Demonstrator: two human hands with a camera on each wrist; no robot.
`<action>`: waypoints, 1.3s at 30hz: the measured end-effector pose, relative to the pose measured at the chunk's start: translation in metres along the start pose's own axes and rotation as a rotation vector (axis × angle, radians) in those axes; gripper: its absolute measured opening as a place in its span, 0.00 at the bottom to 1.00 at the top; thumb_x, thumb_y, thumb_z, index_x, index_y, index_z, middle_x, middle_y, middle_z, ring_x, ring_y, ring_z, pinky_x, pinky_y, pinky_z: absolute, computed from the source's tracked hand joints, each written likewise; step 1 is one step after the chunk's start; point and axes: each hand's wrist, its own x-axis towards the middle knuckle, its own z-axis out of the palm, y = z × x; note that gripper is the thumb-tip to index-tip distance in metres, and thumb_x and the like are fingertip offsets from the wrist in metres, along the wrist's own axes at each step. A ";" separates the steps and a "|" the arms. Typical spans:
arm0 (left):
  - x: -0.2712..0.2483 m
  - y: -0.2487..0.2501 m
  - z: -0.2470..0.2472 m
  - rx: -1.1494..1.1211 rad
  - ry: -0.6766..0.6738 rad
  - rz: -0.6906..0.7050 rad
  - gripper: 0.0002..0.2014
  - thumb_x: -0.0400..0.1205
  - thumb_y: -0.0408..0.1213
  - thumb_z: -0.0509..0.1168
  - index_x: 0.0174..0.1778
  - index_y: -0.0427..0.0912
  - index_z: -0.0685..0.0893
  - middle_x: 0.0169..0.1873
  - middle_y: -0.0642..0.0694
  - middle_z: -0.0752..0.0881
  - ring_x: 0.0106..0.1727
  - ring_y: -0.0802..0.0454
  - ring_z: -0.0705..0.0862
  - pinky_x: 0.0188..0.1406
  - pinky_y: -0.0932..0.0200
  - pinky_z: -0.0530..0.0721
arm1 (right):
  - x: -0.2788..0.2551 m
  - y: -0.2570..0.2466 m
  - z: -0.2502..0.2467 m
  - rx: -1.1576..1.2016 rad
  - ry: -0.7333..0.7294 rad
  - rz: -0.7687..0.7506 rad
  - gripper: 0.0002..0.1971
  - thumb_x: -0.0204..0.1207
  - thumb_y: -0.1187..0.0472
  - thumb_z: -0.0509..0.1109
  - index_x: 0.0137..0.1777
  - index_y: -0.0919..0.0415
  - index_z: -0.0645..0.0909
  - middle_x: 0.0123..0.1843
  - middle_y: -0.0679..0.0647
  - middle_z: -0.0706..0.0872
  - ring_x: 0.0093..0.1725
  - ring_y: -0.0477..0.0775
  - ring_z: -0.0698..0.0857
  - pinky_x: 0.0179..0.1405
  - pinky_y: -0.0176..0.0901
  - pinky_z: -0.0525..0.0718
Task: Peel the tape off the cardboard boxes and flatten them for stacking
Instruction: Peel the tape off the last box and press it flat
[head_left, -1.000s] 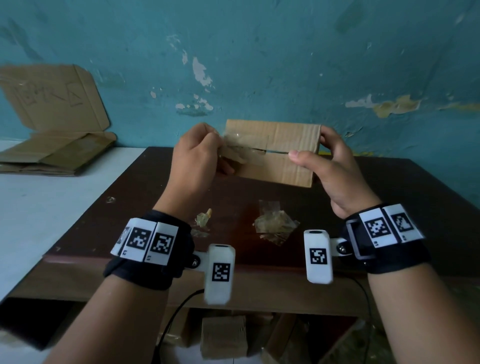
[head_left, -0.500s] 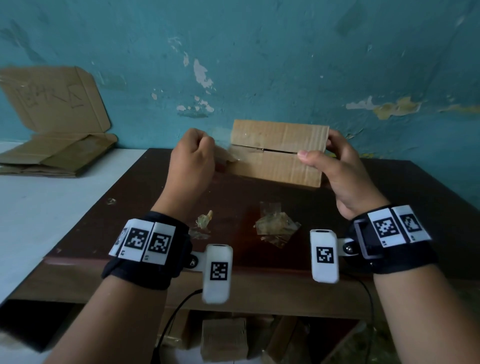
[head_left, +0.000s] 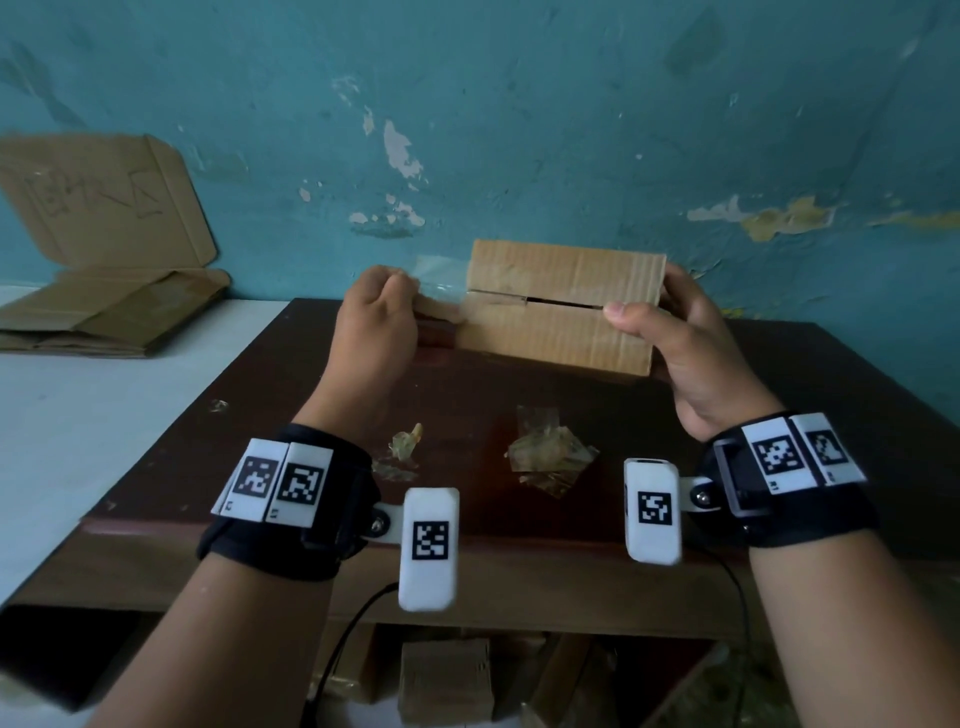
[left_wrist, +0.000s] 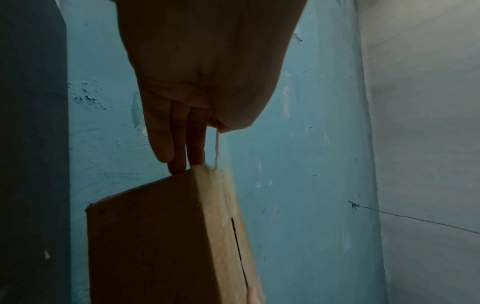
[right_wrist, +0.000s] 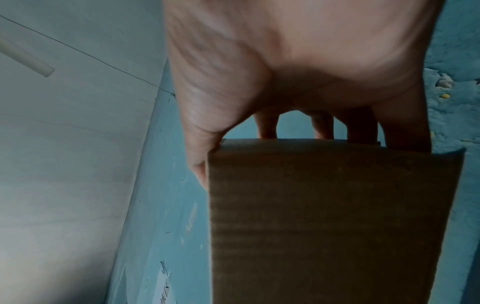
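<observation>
A small brown cardboard box (head_left: 561, 306) is held up above the dark wooden table (head_left: 779, 395), its flap seam facing me. My right hand (head_left: 675, 332) grips the box's right end, thumb on the front near the seam, fingers behind. My left hand (head_left: 379, 322) pinches a strip of clear tape (head_left: 441, 296) stretched leftward off the box's left end. The left wrist view shows the tape (left_wrist: 217, 150) taut between thumb and the box (left_wrist: 161, 236) corner, with fingertips (left_wrist: 179, 164) touching that corner. The right wrist view shows my right hand (right_wrist: 298, 127) clamped round the box (right_wrist: 332, 216) end.
Crumpled pieces of peeled tape (head_left: 550, 457) and a smaller wad (head_left: 405, 447) lie on the table below the box. Flattened cardboard (head_left: 104, 312) is piled on the white surface (head_left: 78, 441) at left against the teal wall. More cardboard boxes (head_left: 447, 680) sit under the table.
My left hand has pulled the tape strip leftward off the box front, leaving the seam bare. The box has shifted slightly right and up with my right hand.
</observation>
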 end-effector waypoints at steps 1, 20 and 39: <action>0.001 -0.001 -0.001 -0.009 -0.001 -0.010 0.09 0.91 0.34 0.52 0.47 0.41 0.74 0.38 0.38 0.89 0.30 0.47 0.89 0.25 0.54 0.86 | 0.000 0.000 0.000 0.000 -0.002 0.003 0.18 0.67 0.53 0.77 0.58 0.41 0.83 0.61 0.49 0.88 0.56 0.46 0.91 0.52 0.47 0.87; 0.007 -0.007 -0.014 0.156 -0.226 0.022 0.25 0.86 0.17 0.51 0.37 0.43 0.87 0.36 0.51 0.93 0.36 0.55 0.90 0.30 0.62 0.87 | -0.001 0.008 0.003 -0.011 0.034 0.027 0.25 0.64 0.51 0.78 0.63 0.45 0.81 0.58 0.44 0.88 0.52 0.39 0.90 0.47 0.38 0.85; -0.004 -0.014 0.006 0.653 0.036 0.381 0.17 0.74 0.57 0.79 0.45 0.49 0.85 0.49 0.54 0.84 0.46 0.58 0.83 0.44 0.60 0.79 | -0.007 0.004 0.022 -0.079 0.051 -0.060 0.21 0.68 0.53 0.83 0.57 0.40 0.80 0.48 0.30 0.87 0.51 0.32 0.88 0.54 0.40 0.87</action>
